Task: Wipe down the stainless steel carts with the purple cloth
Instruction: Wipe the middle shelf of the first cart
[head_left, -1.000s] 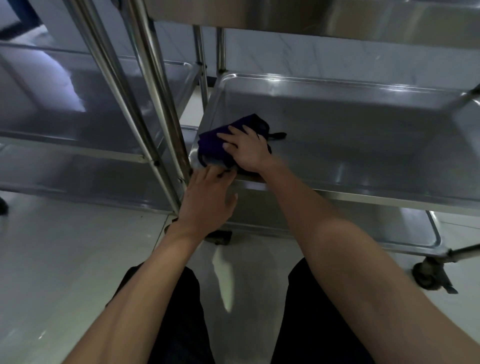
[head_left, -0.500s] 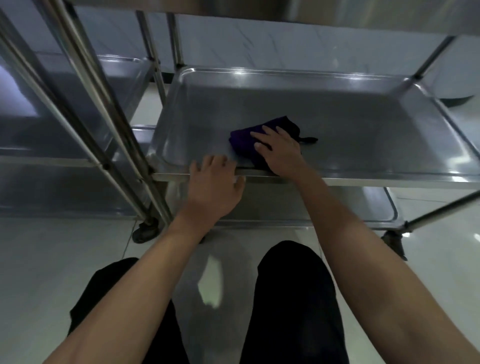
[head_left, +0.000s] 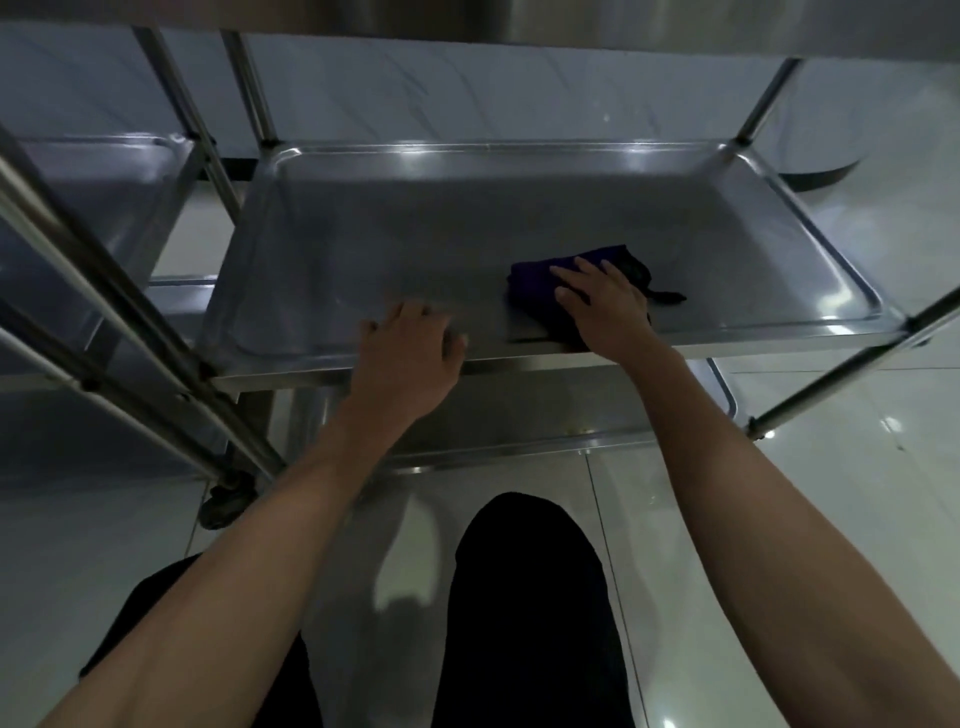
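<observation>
The folded purple cloth (head_left: 535, 285) lies on the middle shelf (head_left: 415, 244) of the stainless steel cart, near its front edge on the right half. My right hand (head_left: 602, 306) presses flat on the cloth with straight fingers, covering its near part. My left hand (head_left: 410, 358) rests on the shelf's front rim, fingers over the edge. A dark tag sticks out of the cloth at the right.
A second steel cart (head_left: 98, 192) stands close on the left, its slanted posts (head_left: 104, 322) crossing the view. A lower shelf (head_left: 571, 415) and a caster (head_left: 223, 501) sit below. The top shelf (head_left: 519, 21) hangs overhead. My dark-trousered legs are over the glossy tiled floor (head_left: 857, 467).
My right hand has slid the cloth to the right along the shelf's front. My left hand has kept to the front rim, and the view has shifted right.
</observation>
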